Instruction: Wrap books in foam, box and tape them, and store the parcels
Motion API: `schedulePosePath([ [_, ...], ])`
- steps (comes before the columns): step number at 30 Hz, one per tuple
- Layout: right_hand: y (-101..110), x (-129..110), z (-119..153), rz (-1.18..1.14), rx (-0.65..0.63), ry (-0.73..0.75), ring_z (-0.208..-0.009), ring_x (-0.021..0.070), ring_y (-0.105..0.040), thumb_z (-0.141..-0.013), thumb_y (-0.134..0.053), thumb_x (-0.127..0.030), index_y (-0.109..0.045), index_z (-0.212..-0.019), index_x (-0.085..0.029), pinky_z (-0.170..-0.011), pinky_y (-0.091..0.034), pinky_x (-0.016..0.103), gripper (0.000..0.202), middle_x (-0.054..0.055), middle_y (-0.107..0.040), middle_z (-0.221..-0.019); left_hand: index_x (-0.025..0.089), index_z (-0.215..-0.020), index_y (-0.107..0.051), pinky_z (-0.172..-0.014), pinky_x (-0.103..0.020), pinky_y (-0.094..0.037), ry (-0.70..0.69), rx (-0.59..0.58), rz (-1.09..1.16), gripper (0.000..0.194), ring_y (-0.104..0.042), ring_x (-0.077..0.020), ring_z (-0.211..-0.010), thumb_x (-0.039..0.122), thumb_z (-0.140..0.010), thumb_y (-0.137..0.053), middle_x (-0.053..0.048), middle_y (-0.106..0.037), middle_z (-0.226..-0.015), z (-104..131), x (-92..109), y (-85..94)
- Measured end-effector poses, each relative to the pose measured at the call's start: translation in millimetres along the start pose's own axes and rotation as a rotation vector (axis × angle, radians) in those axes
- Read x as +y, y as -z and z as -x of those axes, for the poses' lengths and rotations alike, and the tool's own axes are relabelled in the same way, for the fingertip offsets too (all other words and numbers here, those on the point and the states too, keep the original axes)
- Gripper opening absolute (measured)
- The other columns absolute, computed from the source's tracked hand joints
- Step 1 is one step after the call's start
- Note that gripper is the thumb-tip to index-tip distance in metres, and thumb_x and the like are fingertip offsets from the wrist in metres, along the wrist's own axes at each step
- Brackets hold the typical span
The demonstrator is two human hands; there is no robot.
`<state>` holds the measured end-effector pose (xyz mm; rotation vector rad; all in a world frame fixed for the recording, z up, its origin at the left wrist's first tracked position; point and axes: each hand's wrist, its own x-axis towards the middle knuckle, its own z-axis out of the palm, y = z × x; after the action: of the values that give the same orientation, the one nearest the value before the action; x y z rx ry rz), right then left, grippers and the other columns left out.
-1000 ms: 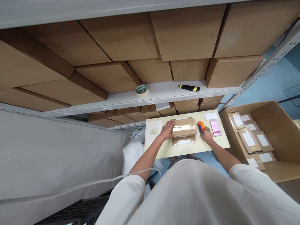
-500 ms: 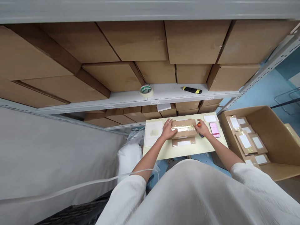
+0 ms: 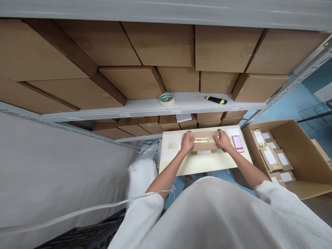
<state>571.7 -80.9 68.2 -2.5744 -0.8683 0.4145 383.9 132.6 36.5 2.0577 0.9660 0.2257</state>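
Observation:
A small cardboard box with shiny tape along its top is held between my two hands over the pale board. My left hand grips its left end, and my right hand grips the right end. Below the box, a flat piece with a white label partly shows. Beside my right hand lies a dark object, mostly hidden. A phone with a pink screen and a white paper are to the right.
A large open carton at right holds several labelled packages. On the shelf edge ahead are a tape roll and a yellow-black cutter, before stacked boxes. A white cable crosses at left.
The box now covers more of the labelled piece below it. My right hand has closed on the box's right end, and the orange item that was at its fingers no longer shows.

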Motion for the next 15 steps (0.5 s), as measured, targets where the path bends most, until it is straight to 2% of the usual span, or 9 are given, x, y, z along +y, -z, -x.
schedulePosePath([
  [3, 14, -9, 8, -0.028, 0.114, 0.059, -0.113, 0.0338, -0.070, -0.105, -0.050, -0.060, -0.049, -0.150, -0.024, -0.089, -0.056, 0.044, 0.058, 0.015, -0.063, -0.143, 0.028, -0.137, -0.056, -0.106, -0.044, -0.051, -0.067, 0.090, 0.030, 0.033, -0.063, -0.0307, -0.126, 0.041, -0.108, -0.050, -0.014, -0.060, -0.143, 3, 12, 14.4],
  [6, 17, -11, 16, -0.041, 0.144, 0.085, -0.113, 0.0336, -0.069, -0.107, -0.045, -0.062, -0.051, -0.144, -0.024, -0.087, -0.056, 0.043, 0.053, 0.015, -0.062, -0.144, 0.027, -0.125, -0.054, -0.101, -0.042, -0.051, -0.064, 0.126, 0.031, 0.025, -0.064, -0.0281, -0.120, 0.046, -0.109, -0.049, -0.013, -0.060, -0.136, 8, 15, 19.1],
  [9, 4, -3, 26, -0.024, 0.064, 0.058, -0.104, 0.0322, -0.070, -0.107, -0.042, -0.062, -0.052, -0.135, -0.024, -0.082, -0.055, 0.043, 0.048, 0.015, -0.063, -0.140, 0.026, -0.119, -0.052, -0.097, -0.041, -0.053, 0.014, 0.086, 0.001, 0.020, -0.066, -0.0265, -0.113, 0.042, -0.107, -0.052, -0.013, -0.060, -0.131, 19, 5, 10.3],
  [11, -10, 7, 33, -0.009, -0.007, 0.028, -0.099, 0.0309, -0.070, -0.107, -0.041, -0.060, -0.052, -0.129, -0.024, -0.079, -0.054, 0.042, 0.044, 0.015, -0.065, -0.137, 0.025, -0.122, -0.050, -0.096, -0.041, -0.054, 0.064, 0.027, -0.028, 0.022, -0.068, -0.0261, -0.111, 0.036, -0.104, -0.056, -0.014, -0.059, -0.135, 29, -8, 0.3],
  [15, -34, 32, 42, -0.021, -0.181, -0.025, -0.094, 0.0298, -0.070, -0.106, -0.042, -0.055, -0.052, -0.121, -0.025, -0.078, -0.052, 0.040, 0.035, 0.010, -0.072, -0.114, 0.025, -0.141, -0.045, -0.094, -0.042, -0.055, 0.181, -0.166, -0.074, 0.050, -0.072, -0.0292, -0.113, 0.033, -0.096, -0.065, -0.016, -0.063, -0.141, 43, -36, -14.3],
])
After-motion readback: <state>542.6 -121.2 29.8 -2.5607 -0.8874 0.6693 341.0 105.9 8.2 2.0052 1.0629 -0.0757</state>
